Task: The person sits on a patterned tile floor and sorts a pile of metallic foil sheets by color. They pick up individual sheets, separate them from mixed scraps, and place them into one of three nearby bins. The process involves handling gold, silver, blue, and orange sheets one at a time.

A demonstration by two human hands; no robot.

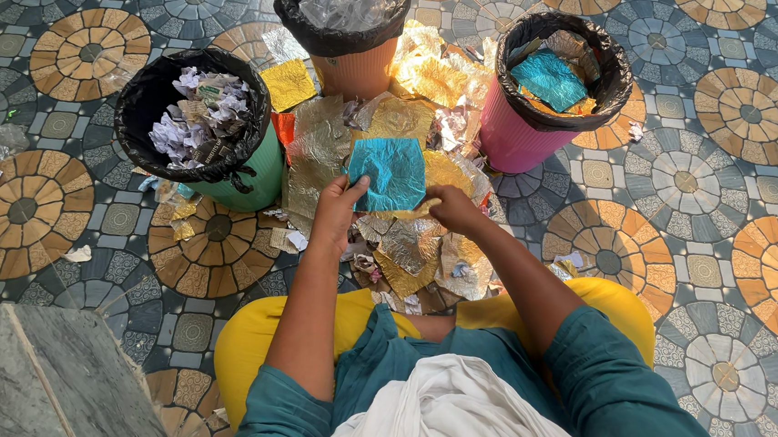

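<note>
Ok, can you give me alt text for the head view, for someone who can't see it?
Seen from above, a seated person's left hand and right hand hold a teal foil sheet over a pile of foil scraps on a patterned tile floor. Beyond stand a green bin, an orange bin and a pink bin.

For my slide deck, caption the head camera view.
Both hands, left hand and right hand, hold a teal foil sheet above scattered wrappers, before three lined bins.

A crinkled teal foil sheet (394,173), held upright above gold wrappers.
</note>
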